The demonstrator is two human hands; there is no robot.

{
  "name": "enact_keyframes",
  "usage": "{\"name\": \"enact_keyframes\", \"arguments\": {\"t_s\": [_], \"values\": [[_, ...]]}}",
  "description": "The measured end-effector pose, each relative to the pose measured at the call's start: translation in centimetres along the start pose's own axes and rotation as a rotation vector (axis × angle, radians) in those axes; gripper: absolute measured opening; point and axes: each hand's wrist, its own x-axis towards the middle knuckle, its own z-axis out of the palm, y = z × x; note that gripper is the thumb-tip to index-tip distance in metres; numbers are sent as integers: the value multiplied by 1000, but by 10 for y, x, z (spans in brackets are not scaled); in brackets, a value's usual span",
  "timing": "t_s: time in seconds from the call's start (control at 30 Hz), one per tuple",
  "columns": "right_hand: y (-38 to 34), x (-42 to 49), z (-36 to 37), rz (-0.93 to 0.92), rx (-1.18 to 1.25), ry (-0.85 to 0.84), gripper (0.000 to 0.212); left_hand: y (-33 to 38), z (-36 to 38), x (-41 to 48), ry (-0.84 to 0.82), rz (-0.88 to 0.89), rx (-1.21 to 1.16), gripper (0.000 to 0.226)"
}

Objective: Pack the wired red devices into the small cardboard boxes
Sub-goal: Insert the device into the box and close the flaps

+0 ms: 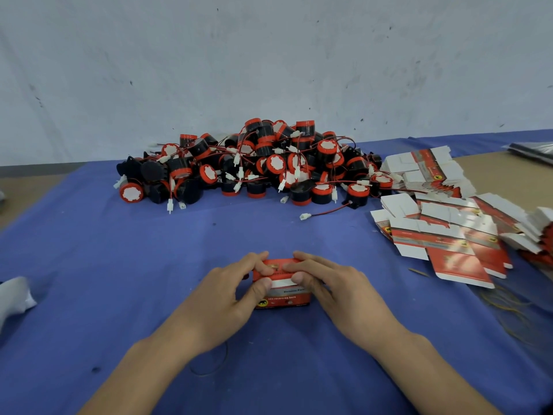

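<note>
Our left hand (227,298) and right hand (338,298) both grip 1 small red cardboard box (287,296) toward the near edge of the blue-covered table (119,265), thumbs on its white flap. The pile of wired red devices (254,166) lies along the far edge, with flat box blanks (449,229) at the right edge.

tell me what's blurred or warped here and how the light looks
Head view: soft, even light, no glare, faint shadows under the left hand and right hand on the cloth; the wide-angle lens bows the cloth's far edge; the flat boxes at right smear with blur; the device pile is fairly sharp; print on the box both hands grip is only partly legible.
</note>
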Motion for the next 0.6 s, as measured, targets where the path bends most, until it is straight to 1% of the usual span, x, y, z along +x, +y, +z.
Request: {"name": "enact_keyframes", "arguments": {"t_s": [0.1,0.17,0.23,0.4,0.6], "values": [[-4,0,-1,-7,-76,25,48,-5,1,1,24,-20,-48,9],[-7,1,-2,-9,-121,48,52,-5,2,1,42,-20,-79,16],[-8,2,-2,-17,-151,72,51,-5,2,1,49,-15,-90,23],[-6,-1,-6,-5,-120,-39,48,-8,1,-1,36,-4,-73,10],[-11,-6,-9,-42,-192,-108,49,-9,1,-2,29,-4,-59,13]]}}
